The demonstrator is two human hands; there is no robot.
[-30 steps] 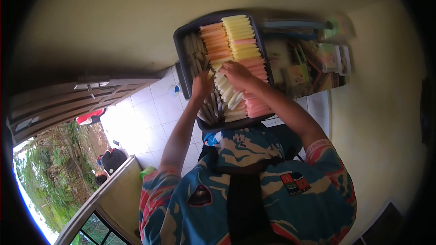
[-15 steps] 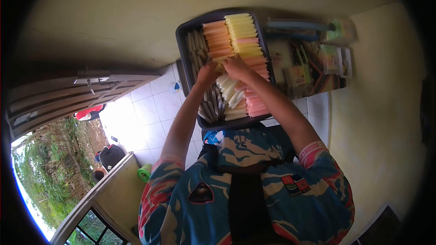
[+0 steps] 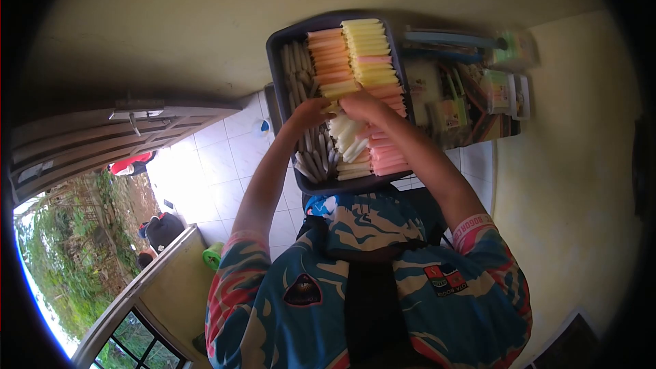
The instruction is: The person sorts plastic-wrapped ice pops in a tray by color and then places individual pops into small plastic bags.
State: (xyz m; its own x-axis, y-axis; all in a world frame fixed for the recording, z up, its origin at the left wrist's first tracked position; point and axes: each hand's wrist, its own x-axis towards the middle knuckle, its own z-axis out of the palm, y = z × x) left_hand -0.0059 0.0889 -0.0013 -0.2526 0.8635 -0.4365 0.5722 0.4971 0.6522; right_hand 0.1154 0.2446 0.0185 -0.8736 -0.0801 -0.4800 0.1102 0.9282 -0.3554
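Observation:
A dark plastic tray (image 3: 275,61) holds rows of slim tube-shaped packets. Pale yellow packets (image 3: 365,39) lie stacked at the back right, with orange packets (image 3: 326,51) beside them. White ones (image 3: 348,138) lie in the middle, pink ones (image 3: 388,154) at the near right, and greyish ones (image 3: 316,157) down the left. My left hand (image 3: 313,113) and my right hand (image 3: 360,105) meet over the middle of the tray. Between their closed fingers shows a pale yellow packet (image 3: 333,105), partly covered by them. The fingertips of my right hand are mostly hidden.
Right of the tray, a surface bears small boxes and packs (image 3: 499,91) and a blue long object (image 3: 447,39). A wooden door (image 3: 102,138) stands open at left over white floor tiles (image 3: 222,164). People (image 3: 164,230) are outside, beyond a low wall (image 3: 174,266).
Both hands have shifted slightly toward me over the tray, and my right hand has turned so its fingers show less. The packet rows look the same.

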